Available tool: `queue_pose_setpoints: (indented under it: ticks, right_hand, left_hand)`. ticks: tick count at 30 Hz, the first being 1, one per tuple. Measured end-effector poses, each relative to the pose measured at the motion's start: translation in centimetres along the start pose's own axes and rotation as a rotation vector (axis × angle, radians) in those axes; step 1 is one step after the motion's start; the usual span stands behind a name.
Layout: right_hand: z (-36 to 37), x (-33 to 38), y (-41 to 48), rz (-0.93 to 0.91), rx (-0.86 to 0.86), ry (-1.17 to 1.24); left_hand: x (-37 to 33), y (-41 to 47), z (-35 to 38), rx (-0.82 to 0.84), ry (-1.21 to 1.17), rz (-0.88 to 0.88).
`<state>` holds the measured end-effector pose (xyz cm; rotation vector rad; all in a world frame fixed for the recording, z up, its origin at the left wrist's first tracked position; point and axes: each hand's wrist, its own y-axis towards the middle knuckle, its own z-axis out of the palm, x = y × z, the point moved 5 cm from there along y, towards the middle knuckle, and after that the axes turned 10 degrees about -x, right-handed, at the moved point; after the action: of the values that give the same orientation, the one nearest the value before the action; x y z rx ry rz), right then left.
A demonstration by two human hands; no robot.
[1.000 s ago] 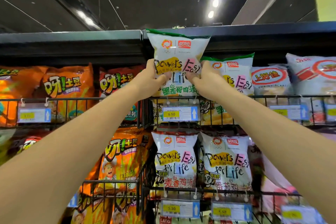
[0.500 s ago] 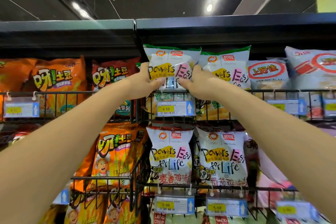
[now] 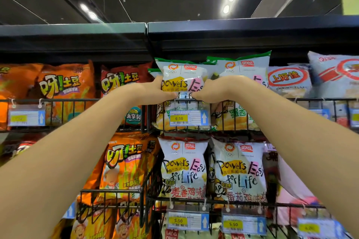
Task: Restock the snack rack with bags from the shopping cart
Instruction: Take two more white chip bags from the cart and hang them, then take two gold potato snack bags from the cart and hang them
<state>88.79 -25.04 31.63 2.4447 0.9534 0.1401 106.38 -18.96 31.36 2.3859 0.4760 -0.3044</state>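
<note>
A white snack bag with a green top edge (image 3: 182, 74) stands in the top wire basket (image 3: 272, 99) of the snack rack, its lower half behind the basket's front rail. My left hand (image 3: 155, 91) grips its left side and my right hand (image 3: 213, 89) grips its right side, thumbs on the bag's front just above the rail. A matching green-topped bag (image 3: 246, 68) stands right beside it. The shopping cart is out of view.
Orange potato-stick bags (image 3: 62, 87) fill the baskets to the left. Shrimp-flake bags (image 3: 289, 81) sit to the right. More white bags (image 3: 182, 167) stand in the basket below. Price tags (image 3: 189, 118) hang on the rails. A black shelf top (image 3: 233, 33) runs overhead.
Both hands have lowered the white bag from above the shelf top down into the top basket, so its lower part now sits behind the rail.
</note>
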Motion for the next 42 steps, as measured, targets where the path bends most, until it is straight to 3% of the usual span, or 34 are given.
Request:
queue_pose_setpoints:
  ticks: [4,8,13,17,24,32,42]
  right_hand:
    - [0.7,-0.2,-0.1,0.064,-0.115,0.203]
    - [1.7,-1.4,-1.2,0.041,-0.346,0.285]
    - [2.9,-3.1,-5.6,-0.112,-0.497,0.292]
    - [5.0,-5.2,-11.1,-0.090,-0.504,0.210]
    - [11.6,-9.1,-20.2,0.100,-0.381,0.109]
    - [18.6,-14.8,-32.9,0.424,-0.207,0.055]
    - [17.6,-22.2,-51.1,0.781,-0.127,-0.052]
  left_hand:
    - [-0.8,-1.8,0.0,-0.070,-0.060,-0.015]
    - [-0.5,-3.4,0.4,-0.284,0.079,-0.016]
    - [-3.5,-8.3,1.7,-0.390,0.299,0.247]
    - [-6.7,-12.6,5.0,-0.292,0.360,0.401]
    - [-10.3,-18.1,15.2,-0.006,0.335,0.489]
    - [-14.2,-26.0,26.0,0.180,0.084,0.660]
    - [-27.4,-37.2,32.4,0.339,-0.196,0.861]
